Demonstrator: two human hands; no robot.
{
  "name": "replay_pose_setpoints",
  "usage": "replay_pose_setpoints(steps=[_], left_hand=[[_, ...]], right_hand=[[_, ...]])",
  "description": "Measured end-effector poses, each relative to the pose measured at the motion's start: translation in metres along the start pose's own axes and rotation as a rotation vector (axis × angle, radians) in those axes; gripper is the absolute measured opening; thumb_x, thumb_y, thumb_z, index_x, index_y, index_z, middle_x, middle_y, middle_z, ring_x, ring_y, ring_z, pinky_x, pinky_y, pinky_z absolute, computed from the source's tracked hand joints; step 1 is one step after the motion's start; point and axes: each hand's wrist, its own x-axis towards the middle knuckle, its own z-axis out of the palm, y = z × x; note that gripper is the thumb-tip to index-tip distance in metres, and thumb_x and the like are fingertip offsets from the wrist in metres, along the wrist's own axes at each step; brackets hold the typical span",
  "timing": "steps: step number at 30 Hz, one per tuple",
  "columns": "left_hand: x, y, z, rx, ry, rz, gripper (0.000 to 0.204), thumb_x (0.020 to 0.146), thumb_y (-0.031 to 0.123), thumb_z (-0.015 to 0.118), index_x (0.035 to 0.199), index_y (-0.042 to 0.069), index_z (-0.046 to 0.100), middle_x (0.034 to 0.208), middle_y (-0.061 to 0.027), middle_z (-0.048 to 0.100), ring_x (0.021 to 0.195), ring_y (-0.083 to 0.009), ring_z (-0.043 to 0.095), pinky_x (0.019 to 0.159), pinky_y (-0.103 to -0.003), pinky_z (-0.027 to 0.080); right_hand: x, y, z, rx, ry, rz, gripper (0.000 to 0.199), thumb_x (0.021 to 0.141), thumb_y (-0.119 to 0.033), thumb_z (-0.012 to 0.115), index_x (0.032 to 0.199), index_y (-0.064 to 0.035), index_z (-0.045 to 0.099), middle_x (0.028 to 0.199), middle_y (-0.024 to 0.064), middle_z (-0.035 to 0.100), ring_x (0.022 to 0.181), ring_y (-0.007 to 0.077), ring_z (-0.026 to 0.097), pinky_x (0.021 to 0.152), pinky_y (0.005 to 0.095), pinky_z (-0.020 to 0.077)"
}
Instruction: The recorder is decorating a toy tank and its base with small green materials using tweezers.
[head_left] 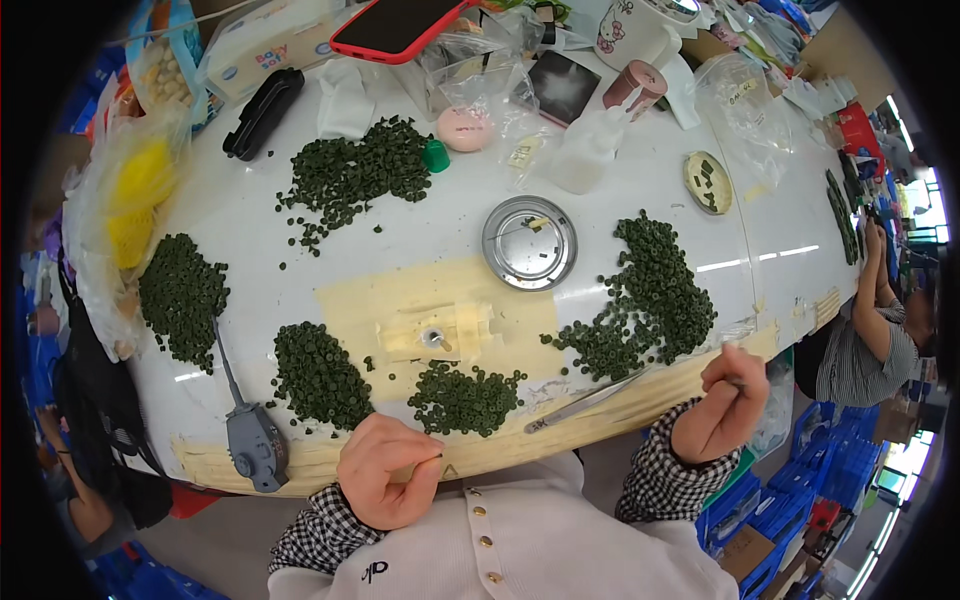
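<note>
My left hand is curled at the near edge of the white table, thumb and forefinger pinched together, nothing visible in them. It is just below a small pile of dark green rings. My right hand is closed off the table's right front edge, with a thin dark piece showing between its fingers. Metal tweezers lie on the edge between my hands. A cream fixture with a metal pin sits on a taped patch. Behind it stands a round metal dish.
More green ring piles lie at the right, front left, far left and back. A grey tool sits at the front left edge. Bags, a red phone, a black case and bottles crowd the back. Another person sits at the right.
</note>
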Motion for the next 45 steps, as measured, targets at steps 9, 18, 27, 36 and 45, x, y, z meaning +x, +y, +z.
replay_pose_setpoints(steps=[9, 18, 27, 36, 45], left_hand=[[0.004, 0.002, -0.002, 0.047, -0.062, -0.028, 0.023, 0.074, -0.001, 0.074, 0.093, 0.007, 0.064, 0.082, -0.0059, 0.068, 0.068, -0.0221, 0.06, 0.061, -0.03, 0.049], [0.004, 0.004, 0.003, 0.166, -0.065, 0.002, 0.024, 0.07, -0.002, 0.078, 0.09, 0.006, 0.067, 0.08, -0.0052, 0.066, 0.067, -0.0215, 0.06, 0.059, -0.03, 0.048], [-0.014, 0.011, 0.003, 0.41, -0.021, 0.015, 0.022, 0.069, -0.001, 0.079, 0.088, 0.005, 0.068, 0.081, -0.0051, 0.064, 0.069, -0.0243, 0.055, 0.062, -0.032, 0.045], [-0.026, 0.026, 0.009, -0.521, 0.033, -0.48, 0.006, 0.091, 0.001, 0.065, 0.095, -0.001, 0.062, 0.089, -0.0055, 0.061, 0.072, -0.0091, 0.049, 0.066, -0.023, 0.042], [-0.03, 0.031, 0.007, -0.822, -0.056, -0.678, 0.005, 0.096, 0.002, 0.059, 0.098, -0.002, 0.06, 0.095, -0.0042, 0.063, 0.089, -0.0082, 0.06, 0.079, -0.022, 0.048]], right_hand=[[-0.002, -0.009, 0.024, 0.177, -0.104, -0.042, 0.024, 0.098, -0.011, 0.044, 0.11, 0.001, 0.061, 0.069, 0.0073, 0.054, 0.06, 0.015, 0.046, 0.058, 0.0283, 0.039], [-0.009, -0.022, 0.021, 0.305, -0.368, -0.114, 0.048, 0.069, 0.009, 0.059, 0.116, -0.0014, 0.063, 0.076, 0.0083, 0.059, 0.057, 0.023, 0.055, 0.051, 0.0322, 0.0456], [-0.043, -0.048, 0.02, 0.291, -0.658, -0.14, 0.054, 0.063, 0.002, 0.065, 0.115, -0.0074, 0.07, 0.078, 0.0038, 0.051, 0.061, 0.0192, 0.053, 0.052, 0.0297, 0.0456], [-0.045, -0.077, 0.044, 0.532, -0.509, -0.162, 0.04, 0.063, -0.004, 0.076, 0.102, -0.0013, 0.07, 0.083, 0.0061, 0.061, 0.064, 0.0178, 0.059, 0.052, 0.0278, 0.0476], [-0.047, -0.082, 0.046, 0.516, -0.562, -0.328, 0.038, 0.062, -0.005, 0.07, 0.099, 0.002, 0.069, 0.086, 0.0074, 0.064, 0.066, 0.0171, 0.061, 0.053, 0.0278, 0.051]])
